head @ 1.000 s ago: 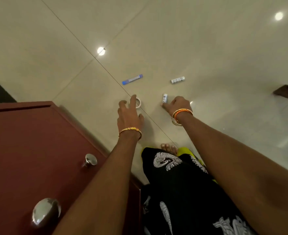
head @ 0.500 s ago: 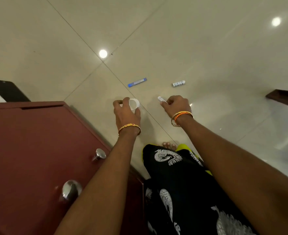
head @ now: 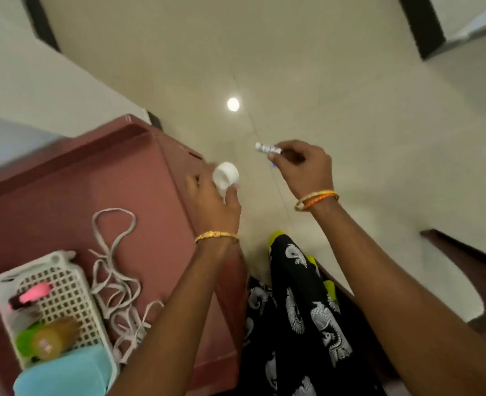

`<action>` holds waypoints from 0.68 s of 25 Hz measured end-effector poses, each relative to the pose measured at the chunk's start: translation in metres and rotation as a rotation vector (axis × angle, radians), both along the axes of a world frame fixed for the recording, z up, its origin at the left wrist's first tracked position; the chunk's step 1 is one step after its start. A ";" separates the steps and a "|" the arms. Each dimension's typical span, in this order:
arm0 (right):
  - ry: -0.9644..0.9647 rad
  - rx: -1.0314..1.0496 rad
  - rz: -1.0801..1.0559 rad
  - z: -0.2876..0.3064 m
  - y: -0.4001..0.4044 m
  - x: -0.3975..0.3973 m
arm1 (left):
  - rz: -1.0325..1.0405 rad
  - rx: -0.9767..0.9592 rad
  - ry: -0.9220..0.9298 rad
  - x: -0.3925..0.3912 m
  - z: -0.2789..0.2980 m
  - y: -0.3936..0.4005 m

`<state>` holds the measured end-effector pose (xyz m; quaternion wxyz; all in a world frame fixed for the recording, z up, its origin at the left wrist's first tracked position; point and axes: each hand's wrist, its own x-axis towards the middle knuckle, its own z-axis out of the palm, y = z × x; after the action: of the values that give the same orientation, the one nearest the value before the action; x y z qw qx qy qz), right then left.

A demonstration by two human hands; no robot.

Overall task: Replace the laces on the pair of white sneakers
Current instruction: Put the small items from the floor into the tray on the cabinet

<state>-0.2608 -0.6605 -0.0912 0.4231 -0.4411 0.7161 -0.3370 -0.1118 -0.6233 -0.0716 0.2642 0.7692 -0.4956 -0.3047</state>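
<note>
Laces [head: 113,281] lie in a loose white tangle on the top of a reddish-brown cabinet [head: 64,201], just beside a white perforated basket [head: 61,281], as a person stands over them with both hands raised above the tiled floor [head: 350,110]. The left hand [head: 216,201] grips a small roll of white tape [head: 226,176] between thumb and fingers, its open core turned toward the camera. The right hand [head: 302,167] pinches a small white tube [head: 267,148], which looks like a marker or glue stick, though blur hides its markings. No sneakers are in view.

By the look of it, the step in hand is gathering supplies, not threading; the lacing itself appears not yet begun. The next move likely calls for setting the tape and tube down on the cabinet top or in the basket, freeing both hands to sort the tangle and find a lace end.

The heap has no single direction: its largest loop reaches toward the cabinet's far edge, while the bulk runs lengthwise along the basket's side, from far to near. The tube's long axis lies roughly level, its free end pointing to the person's left, toward the tape.
</note>
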 end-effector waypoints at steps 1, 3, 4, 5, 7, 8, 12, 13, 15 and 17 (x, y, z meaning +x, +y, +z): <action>-0.047 0.002 0.032 0.013 0.002 0.009 | 0.040 -0.012 0.011 0.013 0.017 0.009; -0.162 0.051 0.095 0.034 0.008 0.032 | 0.130 -0.015 0.008 0.042 0.046 0.035; -0.210 0.082 0.118 0.042 0.011 0.042 | 0.159 -0.020 -0.004 0.055 0.056 0.048; -0.246 0.105 0.145 0.050 0.014 0.052 | 0.184 -0.026 -0.027 0.066 0.064 0.061; -0.310 0.135 0.241 0.065 0.026 0.084 | 0.278 -0.044 -0.069 0.095 0.079 0.095; -0.335 0.136 0.295 0.073 0.032 0.102 | 0.330 -0.051 -0.074 0.108 0.083 0.110; -0.323 0.125 0.526 0.092 0.066 0.175 | 0.468 -0.027 -0.149 0.150 0.087 0.164; -0.305 0.123 0.560 0.094 0.074 0.188 | 0.493 -0.005 -0.164 0.157 0.087 0.173; -0.270 0.126 0.642 0.098 0.092 0.215 | 0.555 0.061 -0.224 0.176 0.087 0.187; -0.253 0.127 0.710 0.098 0.108 0.236 | 0.611 0.140 -0.304 0.195 0.083 0.194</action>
<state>-0.0245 -0.5524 0.0071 0.6252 -0.5893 0.4805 -0.1762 0.0830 -0.4293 0.0111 0.2128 0.9349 -0.2543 -0.1267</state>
